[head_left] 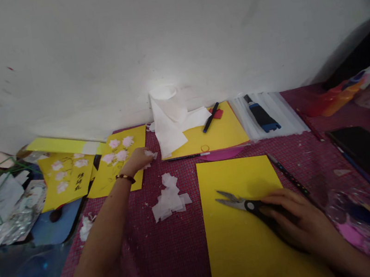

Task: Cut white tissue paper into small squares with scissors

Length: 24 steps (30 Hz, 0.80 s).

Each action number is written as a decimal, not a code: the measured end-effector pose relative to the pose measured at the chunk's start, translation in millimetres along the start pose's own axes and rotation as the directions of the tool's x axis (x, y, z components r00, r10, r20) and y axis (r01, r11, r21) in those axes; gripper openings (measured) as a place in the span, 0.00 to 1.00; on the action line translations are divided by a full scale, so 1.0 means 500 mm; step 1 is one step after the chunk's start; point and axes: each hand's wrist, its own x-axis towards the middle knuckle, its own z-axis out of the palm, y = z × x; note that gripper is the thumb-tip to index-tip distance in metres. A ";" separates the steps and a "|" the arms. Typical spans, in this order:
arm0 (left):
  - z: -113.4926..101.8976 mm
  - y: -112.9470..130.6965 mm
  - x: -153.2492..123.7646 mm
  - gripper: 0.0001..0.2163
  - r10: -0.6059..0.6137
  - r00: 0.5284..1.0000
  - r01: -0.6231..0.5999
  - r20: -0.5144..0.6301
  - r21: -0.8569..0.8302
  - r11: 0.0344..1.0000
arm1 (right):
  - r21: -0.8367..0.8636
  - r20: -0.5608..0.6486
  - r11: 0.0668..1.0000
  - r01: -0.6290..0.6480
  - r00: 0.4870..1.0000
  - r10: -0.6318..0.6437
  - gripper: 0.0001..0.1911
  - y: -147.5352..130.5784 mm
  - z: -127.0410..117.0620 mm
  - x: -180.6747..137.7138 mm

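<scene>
My left hand (137, 160) reaches forward over the edge of a yellow card with pink paper flowers (117, 155). Its fingers are closed on small pieces of white tissue paper (153, 154). A loose pile of cut white tissue squares (170, 200) lies on the cloth between my arms. My right hand (297, 216) is wrapped round the black handles of a pair of scissors (250, 205). The scissors' blades are a little apart and point left, over a plain yellow sheet (238, 252) in front of me.
At the wall stands a roll of white paper (167, 118), beside a black pen (210, 118). A blue-and-black tool (263, 116) lies on plastic sleeves. To the right are a dark phone-like slab (369, 151) and a patterned pen (291, 175). A second flowered card (68, 175) is at left.
</scene>
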 end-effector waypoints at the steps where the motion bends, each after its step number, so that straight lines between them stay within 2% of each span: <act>1: -0.002 0.001 -0.003 0.04 -0.001 1.000 0.001 -0.006 -0.002 1.000 | -0.001 0.001 1.000 0.001 1.000 -0.001 0.11 0.001 0.001 0.000; 4: -0.015 0.008 -0.033 0.03 -0.007 1.000 0.006 -0.020 -0.036 0.999 | -0.002 -0.003 1.000 0.002 1.000 -0.002 0.11 0.000 0.001 0.001; 8: -0.032 0.026 -0.113 0.07 -0.017 1.000 0.013 -0.022 -0.164 0.986 | -0.006 -0.004 1.000 -0.019 1.000 0.019 0.11 -0.005 -0.003 0.003; 11: -0.014 0.033 -0.178 0.08 0.024 0.998 -0.016 0.055 -0.142 0.990 | -0.019 0.004 0.999 -0.029 1.000 0.029 0.11 -0.005 -0.006 0.001; 13: 0.011 0.029 -0.213 0.07 0.100 0.992 -0.094 0.081 -0.070 0.993 | -0.024 0.017 0.999 -0.031 0.999 0.032 0.12 -0.003 -0.008 0.000; 16: 0.053 0.014 -0.250 0.08 0.306 0.950 -0.307 0.058 0.004 0.952 | -0.024 0.039 0.999 -0.034 0.999 0.035 0.12 -0.004 -0.011 -0.001; 19: 0.083 0.009 -0.279 0.19 0.409 0.911 -0.411 0.047 0.066 0.909 | -0.013 0.043 0.999 -0.033 0.998 0.033 0.13 -0.007 -0.013 0.000; 22: 0.098 0.021 -0.305 0.36 0.415 0.905 -0.425 0.092 0.211 0.880 | -0.010 0.047 0.999 -0.032 0.998 0.032 0.12 -0.009 -0.014 0.001; 24: 0.103 0.035 -0.317 0.40 0.409 0.901 -0.434 0.144 0.292 0.852 | -0.012 0.046 0.999 -0.042 0.998 0.042 0.12 -0.011 -0.015 0.001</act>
